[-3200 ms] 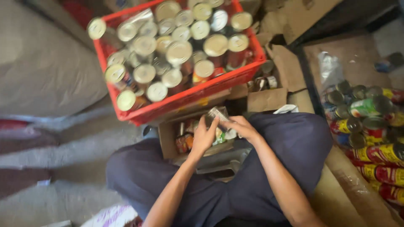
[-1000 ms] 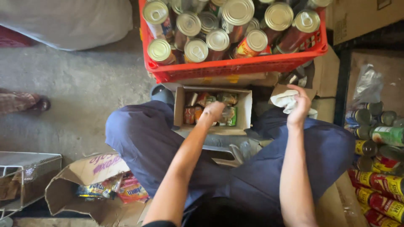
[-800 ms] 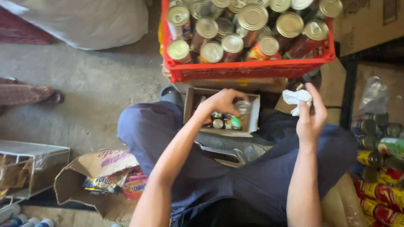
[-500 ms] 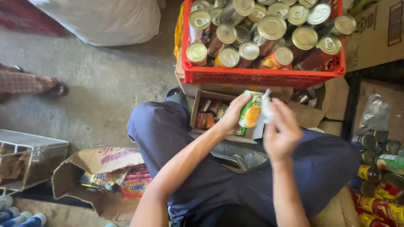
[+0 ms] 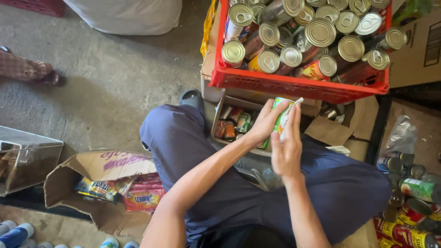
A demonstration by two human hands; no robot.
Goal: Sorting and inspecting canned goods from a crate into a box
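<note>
My left hand (image 5: 265,122) grips a small green can (image 5: 279,117) held above my lap. My right hand (image 5: 287,147) lies flat against the can's side, pressing a white cloth (image 5: 294,104) onto it. Just behind the can sits a small open cardboard box (image 5: 220,115) with several cans lying in it. Beyond that stands a red plastic crate (image 5: 294,85) piled with several tins, lids facing up. I sit on the floor in dark blue trousers.
A torn cardboard box (image 5: 98,172) with snack packets lies at my left. A wire basket (image 5: 27,156) sits at the far left. More cans (image 5: 413,202) are stacked at the right. Another person's foot (image 5: 32,71) rests on the concrete at the upper left.
My left hand reached into the small box and lifted out the green can. My right hand brought the white cloth from the right onto the can. The view shifted left.
</note>
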